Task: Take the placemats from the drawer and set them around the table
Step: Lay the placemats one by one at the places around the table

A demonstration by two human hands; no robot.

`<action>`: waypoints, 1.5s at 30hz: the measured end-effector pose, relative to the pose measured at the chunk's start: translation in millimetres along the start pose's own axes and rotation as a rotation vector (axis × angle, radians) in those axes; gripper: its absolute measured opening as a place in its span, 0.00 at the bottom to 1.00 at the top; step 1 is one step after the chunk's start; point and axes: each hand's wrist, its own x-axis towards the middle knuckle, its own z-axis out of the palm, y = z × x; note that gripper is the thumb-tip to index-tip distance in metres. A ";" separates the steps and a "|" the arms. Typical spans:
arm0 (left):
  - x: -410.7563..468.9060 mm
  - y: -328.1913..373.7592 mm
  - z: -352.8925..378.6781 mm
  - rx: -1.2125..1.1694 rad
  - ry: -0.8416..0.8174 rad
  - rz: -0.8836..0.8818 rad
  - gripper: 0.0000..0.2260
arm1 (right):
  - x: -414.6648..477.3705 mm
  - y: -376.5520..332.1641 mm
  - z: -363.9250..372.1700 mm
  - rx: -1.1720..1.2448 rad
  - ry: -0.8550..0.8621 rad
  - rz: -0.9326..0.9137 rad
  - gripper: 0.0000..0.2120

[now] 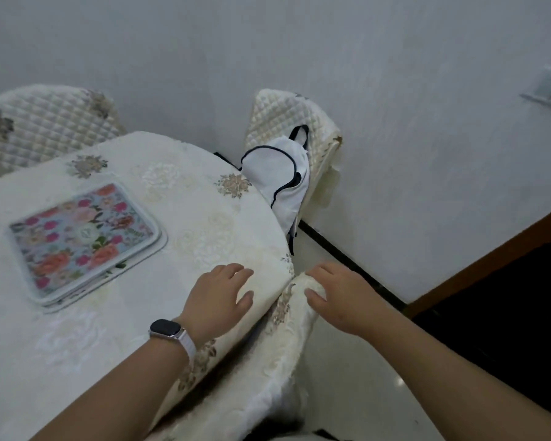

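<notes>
My left hand (218,296) lies flat and open on the tabletop (178,205). My right hand (337,294) grips a chair top (299,300) beside it. The mats (83,241) sit stacked, apart from both hands. I should lift one mat at a time. I count at least two mats and three chairs.

no legible text, round emblem on floral placemats (83,240) unreadable
</notes>
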 end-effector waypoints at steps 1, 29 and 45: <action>-1.5 -8.6 -1.0 0.001 0.010 -0.026 0.22 | 9.4 -4.1 1.7 -0.005 -0.012 -0.023 0.20; -70.4 -194.4 -29.8 0.038 0.166 -1.032 0.19 | 283.2 -130.0 98.0 0.048 -0.406 -0.602 0.23; -68.4 -302.3 -7.0 -0.377 0.353 -1.472 0.26 | 376.6 -215.4 167.7 0.485 -0.520 -0.069 0.24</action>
